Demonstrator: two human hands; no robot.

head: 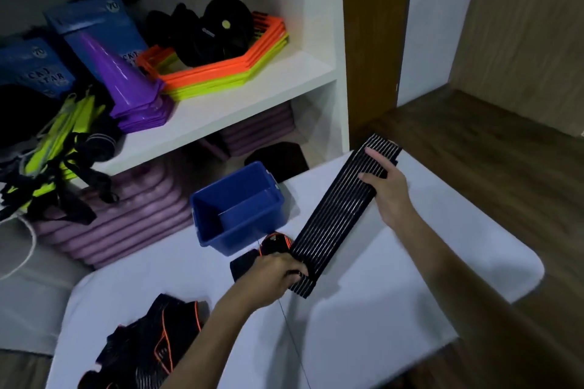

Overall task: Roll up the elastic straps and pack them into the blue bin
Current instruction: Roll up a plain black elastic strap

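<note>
- The left hand [271, 275] pinches the near end of the elastic strap [339, 211]; the right hand [387, 186] lays straight fingers flat on its far end.
- Risk, as judged: with only flat fingers holding the far end, the stretched strap may snap back or roll crooked.
- The strap is black with pale ribs, taut over the white table [363, 331].
- The blue bin [249, 234] stands just beside it; no rolls visible inside.
- 1 loose pile of straps [151, 347] lies nearer the person.
</note>
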